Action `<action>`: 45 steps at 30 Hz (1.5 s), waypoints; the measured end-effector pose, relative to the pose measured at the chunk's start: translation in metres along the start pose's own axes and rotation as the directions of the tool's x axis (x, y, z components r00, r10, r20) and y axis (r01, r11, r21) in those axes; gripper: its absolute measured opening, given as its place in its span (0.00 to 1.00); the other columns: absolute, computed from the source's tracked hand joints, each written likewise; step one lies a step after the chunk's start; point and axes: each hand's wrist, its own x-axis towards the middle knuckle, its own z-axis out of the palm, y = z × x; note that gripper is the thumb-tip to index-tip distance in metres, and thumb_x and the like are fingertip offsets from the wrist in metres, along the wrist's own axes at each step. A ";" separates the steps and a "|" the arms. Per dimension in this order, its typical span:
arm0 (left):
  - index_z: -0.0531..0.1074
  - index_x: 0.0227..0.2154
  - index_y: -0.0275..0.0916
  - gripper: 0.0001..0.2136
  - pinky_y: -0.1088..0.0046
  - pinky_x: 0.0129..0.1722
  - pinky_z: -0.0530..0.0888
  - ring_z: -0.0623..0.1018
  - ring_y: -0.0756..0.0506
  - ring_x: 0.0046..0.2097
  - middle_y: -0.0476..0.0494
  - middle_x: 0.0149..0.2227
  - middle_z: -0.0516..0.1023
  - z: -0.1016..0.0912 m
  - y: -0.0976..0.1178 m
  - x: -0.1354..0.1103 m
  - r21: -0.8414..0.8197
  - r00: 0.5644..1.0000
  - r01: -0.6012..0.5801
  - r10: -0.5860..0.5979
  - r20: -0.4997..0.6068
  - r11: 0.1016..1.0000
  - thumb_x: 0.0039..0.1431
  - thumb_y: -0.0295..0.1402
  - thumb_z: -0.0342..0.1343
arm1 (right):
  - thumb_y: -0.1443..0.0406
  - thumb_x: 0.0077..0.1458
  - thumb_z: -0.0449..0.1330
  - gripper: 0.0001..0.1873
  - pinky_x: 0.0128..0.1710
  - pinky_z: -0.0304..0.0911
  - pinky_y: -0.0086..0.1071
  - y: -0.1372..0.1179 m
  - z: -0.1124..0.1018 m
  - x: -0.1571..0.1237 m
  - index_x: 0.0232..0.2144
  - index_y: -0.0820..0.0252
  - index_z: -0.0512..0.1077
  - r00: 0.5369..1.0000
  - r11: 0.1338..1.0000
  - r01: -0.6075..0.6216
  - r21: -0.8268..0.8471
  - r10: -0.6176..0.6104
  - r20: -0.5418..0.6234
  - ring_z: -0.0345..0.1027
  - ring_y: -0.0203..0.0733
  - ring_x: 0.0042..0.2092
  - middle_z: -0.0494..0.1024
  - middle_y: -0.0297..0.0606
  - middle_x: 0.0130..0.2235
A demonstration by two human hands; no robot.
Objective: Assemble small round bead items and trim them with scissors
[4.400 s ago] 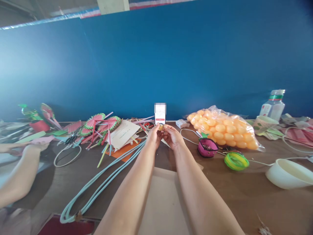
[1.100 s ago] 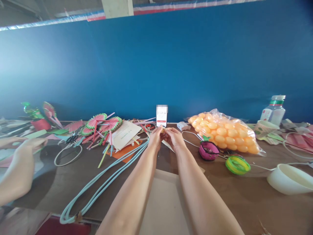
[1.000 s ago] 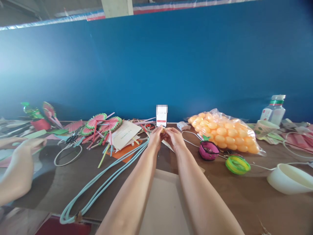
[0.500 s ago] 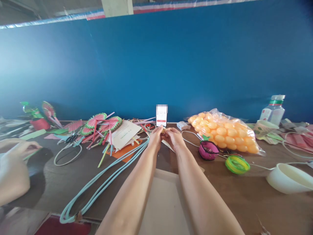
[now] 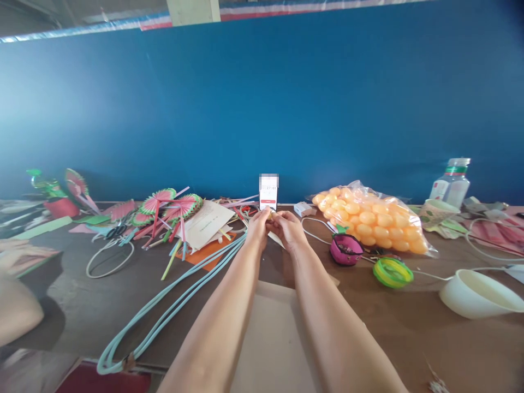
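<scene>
My two arms reach forward over the table, with the hands close together in front of a phone point(image 5: 268, 194) that stands upright, its screen lit. Between the fingertips of my left hand point(image 5: 258, 225) and my right hand point(image 5: 288, 228) is a small yellowish piece point(image 5: 270, 216), mostly covered and too small to name. Both hands are closed in a pinch around it. Below the hands, a beige board or paper point(image 5: 278, 322) lies under my forearms.
To the left lie a bundle of pale blue cords point(image 5: 176, 295), paper fans point(image 5: 158, 203), and a printed sheet point(image 5: 207, 222). On the right are a bag of orange plastic eggs point(image 5: 370, 218), a purple basket point(image 5: 346, 249), and a white bowl point(image 5: 470, 295). Another person's hand point(image 5: 24, 259) is far left.
The view has shifted slightly, moving everything a little left. My hands stay pinched together at the same place before the phone. The other person's hand has moved left.
</scene>
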 end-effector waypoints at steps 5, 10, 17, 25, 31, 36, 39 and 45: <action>0.75 0.31 0.33 0.16 0.75 0.30 0.70 0.73 0.51 0.28 0.46 0.26 0.75 0.002 0.003 -0.001 -0.065 0.999 0.037 -0.036 0.021 0.997 0.48 0.42 0.69 | 0.63 0.40 0.73 0.16 0.31 0.75 0.29 -0.002 -0.003 -0.002 0.24 0.57 0.67 0.999 0.997 -0.028 0.067 0.026 0.045 0.67 0.32 0.27 0.69 0.29 0.23; 0.75 0.33 0.33 0.16 0.76 0.28 0.68 0.72 0.52 0.27 0.46 0.27 0.75 0.005 0.004 -0.003 -0.109 0.997 0.083 -0.083 0.010 0.991 0.49 0.41 0.68 | 0.65 0.43 0.70 0.14 0.31 0.74 0.28 -0.002 -0.004 0.000 0.23 0.57 0.67 0.999 0.997 -0.045 0.065 0.044 0.005 0.65 0.31 0.25 0.69 0.29 0.23; 0.75 0.32 0.33 0.16 0.76 0.27 0.67 0.70 0.52 0.26 0.45 0.26 0.74 0.004 0.004 -0.002 -0.113 0.994 0.104 -0.108 -0.025 0.988 0.50 0.42 0.67 | 0.63 0.43 0.72 0.14 0.28 0.71 0.27 -0.002 -0.003 0.000 0.26 0.57 0.69 0.998 0.996 -0.055 0.064 0.056 -0.010 0.66 0.32 0.25 0.70 0.30 0.22; 0.73 0.30 0.33 0.17 0.76 0.26 0.66 0.71 0.52 0.24 0.47 0.24 0.73 0.003 0.000 -0.001 -0.066 0.996 0.085 -0.086 -0.014 0.994 0.48 0.43 0.68 | 0.56 0.34 0.77 0.24 0.23 0.66 0.24 -0.002 0.001 -0.003 0.24 0.58 0.67 0.999 1.000 -0.022 0.002 0.022 -0.025 0.62 0.29 0.22 0.68 0.26 0.20; 0.73 0.31 0.33 0.18 0.75 0.26 0.66 0.72 0.51 0.24 0.47 0.24 0.73 0.004 -0.001 -0.002 -0.038 0.997 0.070 -0.071 -0.021 0.997 0.47 0.43 0.68 | 0.54 0.32 0.77 0.27 0.22 0.65 0.24 0.002 0.000 0.001 0.23 0.57 0.65 0.998 0.998 -0.013 -0.059 0.010 -0.060 0.61 0.29 0.22 0.65 0.24 0.18; 0.73 0.30 0.32 0.19 0.75 0.26 0.66 0.72 0.51 0.24 0.46 0.23 0.73 0.003 -0.002 -0.001 -0.015 0.996 0.090 -0.091 -0.026 0.996 0.47 0.45 0.69 | 0.55 0.33 0.77 0.26 0.22 0.64 0.25 0.001 0.001 0.000 0.23 0.56 0.64 0.997 0.996 -0.006 -0.088 -0.001 -0.076 0.61 0.30 0.21 0.64 0.24 0.17; 0.74 0.31 0.32 0.19 0.75 0.25 0.66 0.72 0.50 0.24 0.46 0.23 0.73 0.001 -0.002 0.000 0.003 0.994 0.106 -0.106 -0.039 0.994 0.47 0.44 0.69 | 0.55 0.34 0.76 0.25 0.20 0.63 0.25 0.000 0.002 -0.002 0.24 0.56 0.64 0.994 0.991 -0.012 -0.133 -0.003 -0.112 0.61 0.30 0.21 0.65 0.24 0.17; 0.74 0.30 0.32 0.17 0.75 0.26 0.68 0.72 0.51 0.24 0.46 0.23 0.73 0.004 0.000 -0.003 0.007 0.993 0.104 -0.103 -0.063 0.995 0.49 0.42 0.69 | 0.55 0.35 0.75 0.24 0.19 0.61 0.25 -0.001 0.001 -0.002 0.26 0.56 0.65 0.989 0.981 -0.032 -0.192 0.003 -0.150 0.59 0.30 0.19 0.66 0.24 0.17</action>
